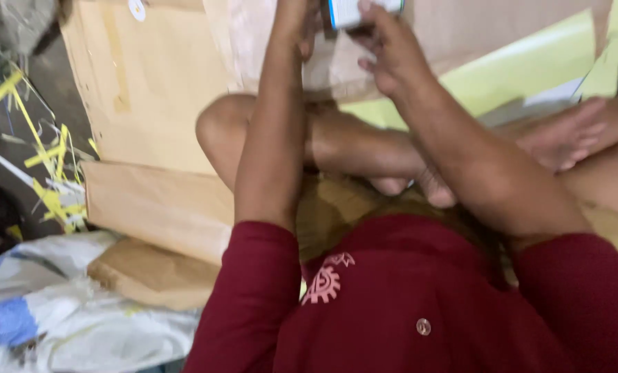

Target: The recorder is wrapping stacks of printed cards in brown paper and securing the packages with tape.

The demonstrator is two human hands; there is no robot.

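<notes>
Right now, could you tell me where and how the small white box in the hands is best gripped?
The white box sits at the top edge of the view, largely cut off, with the right hand around its lower edge and the left hand beside it. Probably best to pinch its long sides from below, as the right fingers do; its top is out of view.

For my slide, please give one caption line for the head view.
Seated cross-legged on flattened cardboard, a person in a maroon shirt raises both hands, right hand and left hand, to a small white-and-blue box.

head view, steeply downward, close, somewhat blurred
</notes>
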